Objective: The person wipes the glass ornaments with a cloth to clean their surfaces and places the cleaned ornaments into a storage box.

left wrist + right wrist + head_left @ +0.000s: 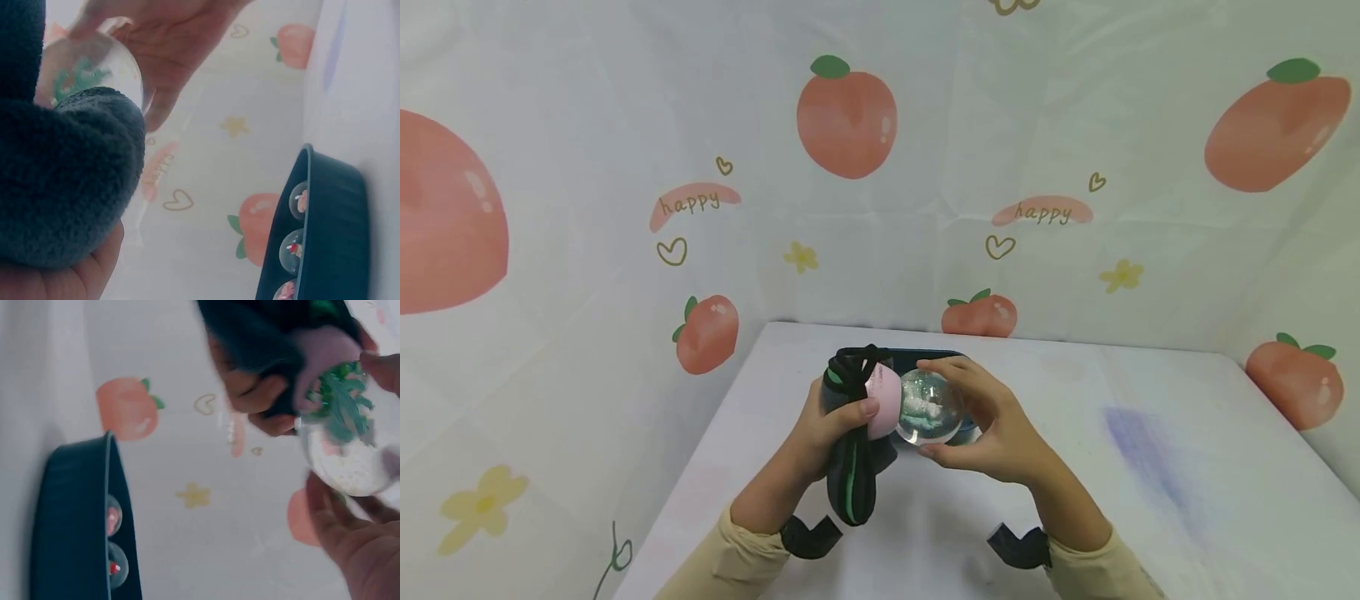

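Observation:
A snow globe (929,407) with a pink base (886,402) is held sideways above the table between both hands. My left hand (817,427) grips the base, thumb on its side, together with a dark fuzzy bundle (851,483) that has a green stripe and black cord. The bundle's exact kind cannot be told. My right hand (1002,427) holds the clear ball from the other side, fingers and thumb curved around it. Teal-green shapes (347,403) and pale flecks show inside the ball in the right wrist view. The bundle (69,181) covers much of the left hand in the left wrist view.
Behind the hands stands a dark blue-green tray (337,231) on the white table (1150,400). Several small clear balls (292,252) with coloured figures sit inside it. A fruit-printed cloth (910,225) hangs around the table. Black mounts (811,537) are on both wrists.

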Demonstrator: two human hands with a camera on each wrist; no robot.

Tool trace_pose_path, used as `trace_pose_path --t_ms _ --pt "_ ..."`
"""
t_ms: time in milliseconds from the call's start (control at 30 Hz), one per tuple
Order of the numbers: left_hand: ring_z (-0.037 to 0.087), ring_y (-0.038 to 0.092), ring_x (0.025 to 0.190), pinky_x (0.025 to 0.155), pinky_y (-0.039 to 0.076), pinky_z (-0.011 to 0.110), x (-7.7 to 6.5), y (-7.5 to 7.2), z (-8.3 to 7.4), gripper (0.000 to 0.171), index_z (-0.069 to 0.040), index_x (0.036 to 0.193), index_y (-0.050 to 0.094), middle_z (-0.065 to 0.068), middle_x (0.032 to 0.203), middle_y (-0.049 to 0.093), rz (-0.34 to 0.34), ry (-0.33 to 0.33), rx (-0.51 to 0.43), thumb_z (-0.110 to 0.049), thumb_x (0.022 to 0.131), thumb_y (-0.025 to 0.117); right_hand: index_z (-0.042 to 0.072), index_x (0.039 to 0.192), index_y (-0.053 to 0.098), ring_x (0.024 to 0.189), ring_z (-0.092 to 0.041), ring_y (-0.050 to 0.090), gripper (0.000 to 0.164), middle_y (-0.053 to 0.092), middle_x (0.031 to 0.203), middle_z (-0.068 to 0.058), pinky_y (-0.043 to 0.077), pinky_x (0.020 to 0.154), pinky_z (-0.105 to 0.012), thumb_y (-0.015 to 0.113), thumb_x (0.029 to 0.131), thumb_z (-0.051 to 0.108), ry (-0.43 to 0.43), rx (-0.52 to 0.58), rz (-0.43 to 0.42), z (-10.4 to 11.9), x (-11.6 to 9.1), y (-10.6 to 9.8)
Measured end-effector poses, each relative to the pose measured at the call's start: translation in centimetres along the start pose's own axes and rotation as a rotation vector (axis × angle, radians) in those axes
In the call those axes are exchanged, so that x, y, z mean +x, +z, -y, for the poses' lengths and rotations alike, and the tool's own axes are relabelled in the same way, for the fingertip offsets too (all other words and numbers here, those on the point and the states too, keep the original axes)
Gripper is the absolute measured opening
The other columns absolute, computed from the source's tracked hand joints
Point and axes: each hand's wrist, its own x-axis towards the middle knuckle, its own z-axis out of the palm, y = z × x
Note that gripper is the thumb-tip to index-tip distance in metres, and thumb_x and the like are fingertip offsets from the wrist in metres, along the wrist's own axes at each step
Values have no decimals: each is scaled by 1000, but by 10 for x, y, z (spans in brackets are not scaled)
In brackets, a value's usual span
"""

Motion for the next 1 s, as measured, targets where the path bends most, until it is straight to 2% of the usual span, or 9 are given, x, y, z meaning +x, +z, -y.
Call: trace_pose_path --t_ms 100,233,367,500,600,700,800,900,1000 --pt "13 64 88 76 63 33 2 0 -2 46 -5 125 61 1 98 63 -8 10 -6 -38 93 67 0 148 56 134 -21 55 88 55 146 -16 54 108 -27 92 69 -11 -96 -58 -31 -2 1 2" --pt "11 65 84 74 63 33 3 1 -4 46 0 120 62 0 95 65 -7 24 -17 -38 94 67 -1 148 55 133 -21 55 89 55 144 -18 54 108 -26 94 69 -9 -129 -79 -31 0 2 1" --pt "12 65 85 73 63 34 2 2 -6 53 6 122 59 2 95 64 -26 42 -6 -38 93 67 -6 151 49 131 -23 56 78 54 144 -22 54 107 -29 87 84 7 -154 -13 0 0 2 -2" --pt "13 63 89 75 63 34 0 1 -7 56 5 125 58 2 98 62 -40 55 -2 -40 92 69 -3 155 46 127 -20 63 64 59 144 -18 57 101 -30 66 104 30 -34 58 6 -1 2 -4" --pt "12 63 90 75 64 34 -1 2 -7 51 -2 123 59 1 99 63 -29 64 1 -40 91 71 2 154 48 117 -15 68 52 64 140 -12 59 94 -29 55 110 29 98 68 15 0 2 -1" --pt "12 64 88 74 64 35 -2 4 -6 47 -5 121 60 1 98 63 -20 72 5 -39 90 73 4 150 52 105 -14 71 43 66 132 -12 62 87 -30 54 109 17 161 94 32 2 2 2" --pt "11 64 87 74 65 36 -2 4 -5 46 -6 122 60 1 97 64 -16 83 11 -37 90 72 3 148 53 97 -17 73 44 66 127 -12 64 80 -32 59 104 5 182 148 25 3 3 4" --pt "11 65 88 75 64 35 -2 2 -3 44 -8 122 61 0 98 64 -16 75 4 -37 91 72 5 149 54 102 -18 71 52 64 132 -10 65 83 -33 65 99 -1 176 145 5 4 2 6" --pt "12 65 88 75 63 34 -2 1 -1 45 -8 122 61 0 97 65 -22 62 4 -38 91 73 7 148 58 114 -18 66 64 62 138 -9 63 89 -31 77 88 -7 111 77 -23 3 0 7"
